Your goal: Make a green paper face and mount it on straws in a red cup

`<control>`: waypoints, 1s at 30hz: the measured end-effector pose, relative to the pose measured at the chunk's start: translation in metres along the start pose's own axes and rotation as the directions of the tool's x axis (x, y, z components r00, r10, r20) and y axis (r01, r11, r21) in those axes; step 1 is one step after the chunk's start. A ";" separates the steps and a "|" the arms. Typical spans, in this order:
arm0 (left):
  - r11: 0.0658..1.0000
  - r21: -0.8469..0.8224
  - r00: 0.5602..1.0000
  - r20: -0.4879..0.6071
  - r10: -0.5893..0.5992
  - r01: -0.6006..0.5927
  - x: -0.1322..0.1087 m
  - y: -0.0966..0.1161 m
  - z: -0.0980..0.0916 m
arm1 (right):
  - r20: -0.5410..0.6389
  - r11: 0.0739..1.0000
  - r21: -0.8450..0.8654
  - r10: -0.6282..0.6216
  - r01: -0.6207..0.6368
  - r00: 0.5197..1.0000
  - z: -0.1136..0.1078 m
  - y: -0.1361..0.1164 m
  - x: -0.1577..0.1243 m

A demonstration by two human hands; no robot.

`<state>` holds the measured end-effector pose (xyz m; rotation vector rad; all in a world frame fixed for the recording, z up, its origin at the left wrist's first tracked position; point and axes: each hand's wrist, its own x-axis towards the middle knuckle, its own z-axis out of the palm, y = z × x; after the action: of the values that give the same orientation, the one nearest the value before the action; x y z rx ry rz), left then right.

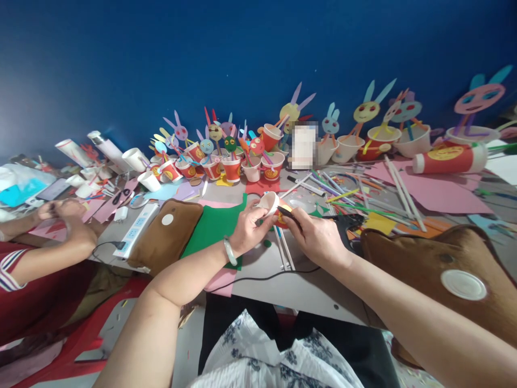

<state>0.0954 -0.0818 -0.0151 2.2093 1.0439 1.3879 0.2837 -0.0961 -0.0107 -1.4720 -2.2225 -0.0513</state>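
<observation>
My left hand [252,229], with a pale bangle at the wrist, is closed around a small paper cup [270,202], white inside with a red and yellow outside. The cup is tilted, its mouth turned up and to the left. In my right hand [321,237] is a slim black tool [287,213], its tip touching the cup near the rim; its kind I cannot make out. Below the cup, white paper sticks [285,250] lie on the grey table beside a green paper sheet [216,229].
Paper cups with rabbit-faced figures [232,161] line the back by the blue wall. Brown plush cushions [167,231] lie left and right. A power strip [137,229] and a black cord [258,277] cross the table. A co-worker's hands [64,210] are at the left.
</observation>
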 end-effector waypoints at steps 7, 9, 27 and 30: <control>1.000 0.010 1.000 -0.003 0.005 -0.005 0.000 0.000 0.001 | 0.034 1.000 -0.008 0.008 -0.008 0.999 -0.001 0.000 0.000; 1.000 0.013 1.000 -0.006 0.009 -0.009 0.000 -0.001 0.001 | 0.036 1.000 -0.006 0.008 -0.008 0.999 -0.001 -0.001 0.000; 0.998 0.033 0.999 0.012 0.047 -0.047 0.001 -0.001 0.000 | 0.032 0.999 0.033 -0.014 0.013 0.999 -0.005 0.000 0.001; 0.998 0.030 0.999 0.007 0.046 -0.047 0.000 -0.001 -0.001 | 0.030 1.000 0.018 -0.009 0.008 1.000 -0.004 0.001 0.001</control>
<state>0.0944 -0.0806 -0.0153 2.2718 1.0242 1.3929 0.2857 -0.0959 -0.0070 -1.4628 -2.2472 -0.0119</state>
